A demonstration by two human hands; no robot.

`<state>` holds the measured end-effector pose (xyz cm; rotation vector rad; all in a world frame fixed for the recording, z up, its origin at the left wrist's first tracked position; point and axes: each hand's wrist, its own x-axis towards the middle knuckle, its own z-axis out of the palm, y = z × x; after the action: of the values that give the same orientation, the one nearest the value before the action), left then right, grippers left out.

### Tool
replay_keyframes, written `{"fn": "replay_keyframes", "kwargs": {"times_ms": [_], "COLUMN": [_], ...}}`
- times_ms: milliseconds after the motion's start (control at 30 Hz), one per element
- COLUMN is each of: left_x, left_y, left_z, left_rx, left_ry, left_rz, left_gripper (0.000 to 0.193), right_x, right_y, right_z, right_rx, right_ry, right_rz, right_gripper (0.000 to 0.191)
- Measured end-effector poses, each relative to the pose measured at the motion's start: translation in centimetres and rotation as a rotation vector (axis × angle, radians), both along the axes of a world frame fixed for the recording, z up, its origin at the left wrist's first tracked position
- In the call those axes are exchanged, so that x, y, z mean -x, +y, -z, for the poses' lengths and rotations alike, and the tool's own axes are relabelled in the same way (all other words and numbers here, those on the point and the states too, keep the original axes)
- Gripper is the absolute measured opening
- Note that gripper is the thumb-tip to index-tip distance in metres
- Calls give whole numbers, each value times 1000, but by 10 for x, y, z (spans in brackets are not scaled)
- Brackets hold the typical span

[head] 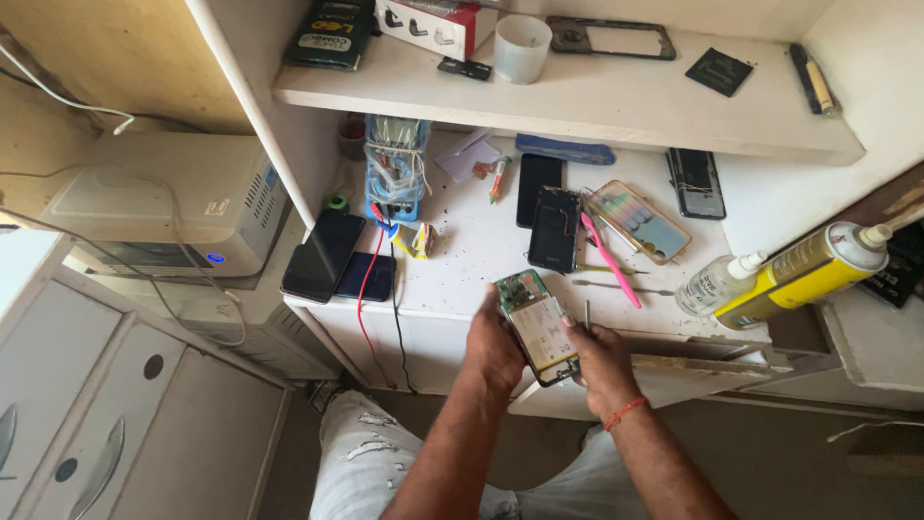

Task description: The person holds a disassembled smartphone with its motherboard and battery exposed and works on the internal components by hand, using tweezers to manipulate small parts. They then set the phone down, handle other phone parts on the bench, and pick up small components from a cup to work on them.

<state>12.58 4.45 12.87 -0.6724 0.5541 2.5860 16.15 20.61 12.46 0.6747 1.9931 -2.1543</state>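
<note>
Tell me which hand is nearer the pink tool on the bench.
Right. The right hand sits just below the pink tool; the left hand is farther left, across the opened phone.

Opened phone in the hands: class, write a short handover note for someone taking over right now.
Left hand: holds the opened phone by its left edge, back cover off, battery and circuit board showing.
Right hand: steadies the phone's right edge and holds a thin metal tool.
On the table: other phones, pink tool, spray can.
Done: back is off.
Left: battery and board remain in place.
</note>
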Motion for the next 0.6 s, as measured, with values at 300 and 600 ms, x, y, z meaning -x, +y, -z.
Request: {"fn": "replay_keyframes", "kwargs": {"times_ms": [300,600], "left_x": [-1,-3], "left_y": [14,18], "left_z": [27,39], "left_rx": [225,184], "left_ry": [-109,-45], "left_rz": [-86,-188], "left_gripper": [16,16], "right_x": [-7,-23], "right_y": [0,-3], "right_z": [-26,2], "right_rx": [68,121], "right_ry": [-80,33], "right_rz": [32,45], "right_gripper": [30,27]}}
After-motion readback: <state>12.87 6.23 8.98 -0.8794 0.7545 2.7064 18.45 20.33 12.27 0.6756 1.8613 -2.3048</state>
